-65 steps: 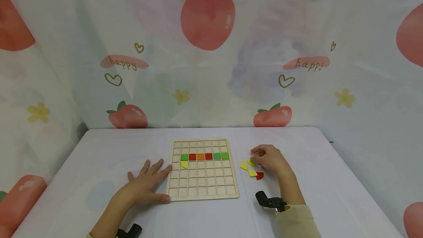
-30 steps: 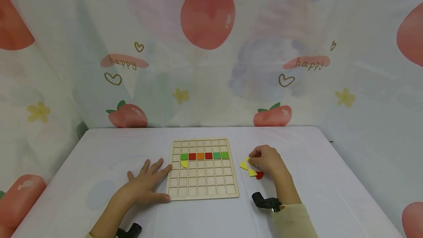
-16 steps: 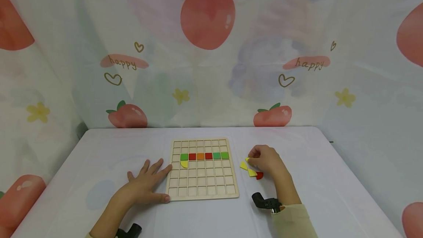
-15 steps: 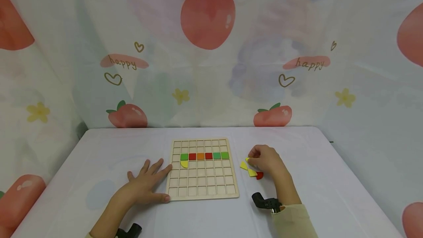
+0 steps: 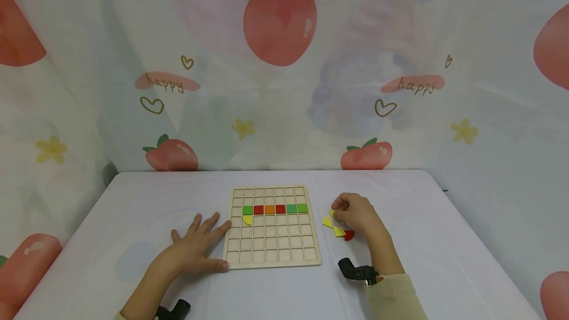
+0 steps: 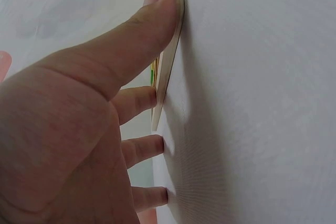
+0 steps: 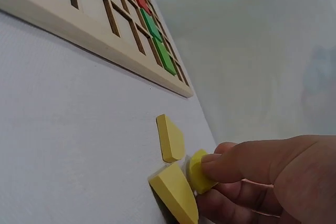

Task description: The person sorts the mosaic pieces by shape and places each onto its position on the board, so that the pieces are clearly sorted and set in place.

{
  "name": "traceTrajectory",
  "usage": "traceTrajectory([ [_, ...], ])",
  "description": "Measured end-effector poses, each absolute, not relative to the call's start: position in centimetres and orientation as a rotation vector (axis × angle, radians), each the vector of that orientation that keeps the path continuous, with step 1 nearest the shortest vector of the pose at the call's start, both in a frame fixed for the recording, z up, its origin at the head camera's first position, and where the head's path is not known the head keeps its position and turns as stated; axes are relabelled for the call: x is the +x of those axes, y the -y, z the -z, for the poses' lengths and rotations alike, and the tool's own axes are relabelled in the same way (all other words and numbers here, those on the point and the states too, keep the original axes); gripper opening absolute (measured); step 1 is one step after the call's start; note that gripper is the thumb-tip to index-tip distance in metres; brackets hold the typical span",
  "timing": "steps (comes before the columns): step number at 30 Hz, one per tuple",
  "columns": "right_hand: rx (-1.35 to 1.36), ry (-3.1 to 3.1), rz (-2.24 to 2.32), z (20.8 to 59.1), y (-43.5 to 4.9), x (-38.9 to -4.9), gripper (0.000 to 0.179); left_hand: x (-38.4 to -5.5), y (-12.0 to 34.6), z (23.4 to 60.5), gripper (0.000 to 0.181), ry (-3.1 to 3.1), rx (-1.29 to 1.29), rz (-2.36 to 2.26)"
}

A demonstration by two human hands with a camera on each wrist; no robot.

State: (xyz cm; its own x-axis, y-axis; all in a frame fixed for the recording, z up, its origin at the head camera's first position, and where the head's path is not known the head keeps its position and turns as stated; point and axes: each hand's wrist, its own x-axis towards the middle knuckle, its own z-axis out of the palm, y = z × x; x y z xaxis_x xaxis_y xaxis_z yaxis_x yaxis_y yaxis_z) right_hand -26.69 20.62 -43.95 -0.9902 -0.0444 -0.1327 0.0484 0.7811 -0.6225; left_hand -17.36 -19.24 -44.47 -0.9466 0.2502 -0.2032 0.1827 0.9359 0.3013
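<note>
A wooden grid board (image 5: 271, 244) lies on the white table, with a row of green, red and orange square tiles (image 5: 269, 209) and one yellow quarter-round tile (image 5: 247, 220) in its cells. Fingers spread, my left hand (image 5: 193, 251) rests at the board's left edge; in the left wrist view its thumb (image 6: 160, 11) touches the side. To the right of the board, my right hand (image 5: 360, 213) pinches a yellow tile (image 7: 198, 173) with a curved edge between thumb and fingers. Two more yellow tiles (image 7: 170, 139) lie close by, and a red quarter-round tile (image 5: 348, 235) sits beside them.
The white table (image 5: 275, 295) ends at a fabric backdrop (image 5: 284, 112) printed with fruit. A black wrist camera (image 5: 355, 269) juts out by the right forearm, and another black camera (image 5: 175, 309) sits below the left wrist.
The right hand has moved slightly left and its thumb and fingers have come together on the yellow tile; over the last second it barely moves. The left hand and board have stayed put.
</note>
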Motion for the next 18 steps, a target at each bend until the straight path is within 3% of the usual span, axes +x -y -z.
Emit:
traceTrajectory([
  [18,-0.066,-2.818,1.148,43.38,-20.18,-26.67,0.008,-17.43,19.22,44.52,0.104,-2.859,0.336,-0.406],
])
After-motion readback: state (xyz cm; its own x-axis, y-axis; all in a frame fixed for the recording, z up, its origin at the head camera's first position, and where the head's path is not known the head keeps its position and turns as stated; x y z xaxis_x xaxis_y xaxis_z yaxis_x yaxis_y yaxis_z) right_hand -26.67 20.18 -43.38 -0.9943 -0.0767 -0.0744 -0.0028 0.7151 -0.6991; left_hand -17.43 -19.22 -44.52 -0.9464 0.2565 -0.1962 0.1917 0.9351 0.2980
